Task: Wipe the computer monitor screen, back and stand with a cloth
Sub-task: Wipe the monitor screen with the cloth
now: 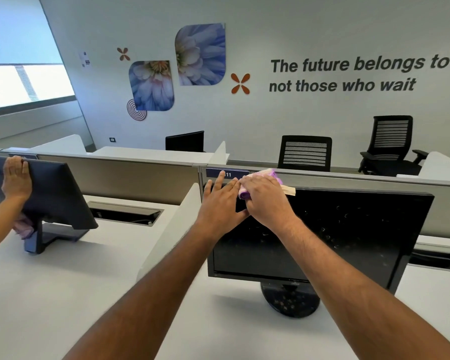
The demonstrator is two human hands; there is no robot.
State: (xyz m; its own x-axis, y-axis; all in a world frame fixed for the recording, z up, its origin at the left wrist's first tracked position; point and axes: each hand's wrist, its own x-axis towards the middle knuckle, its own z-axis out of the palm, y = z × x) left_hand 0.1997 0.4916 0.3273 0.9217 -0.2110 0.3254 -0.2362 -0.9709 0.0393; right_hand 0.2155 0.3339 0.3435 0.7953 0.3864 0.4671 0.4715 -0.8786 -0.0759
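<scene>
A: What does the head view show?

B: A dark flat monitor (320, 237) on a round black stand (291, 300) sits on a pale desk (63, 307). The left hand (218, 203) lies flat, fingers straight, against the screen's upper left corner — likely to steady it. The right hand (264, 198) curls round a folded purple cloth (244, 193) and presses it on the top edge, just beside the left.

A: And the surfaces?

B: The screen is glossy black, flecked with pale spots and smears; the stand looks dusty too. The cloth seems soft and ribbed.

A: Anyone else?

B: At the next desk another person's hand (16, 178) rests on a second monitor (50, 193) — a similar cloth shows below it
</scene>
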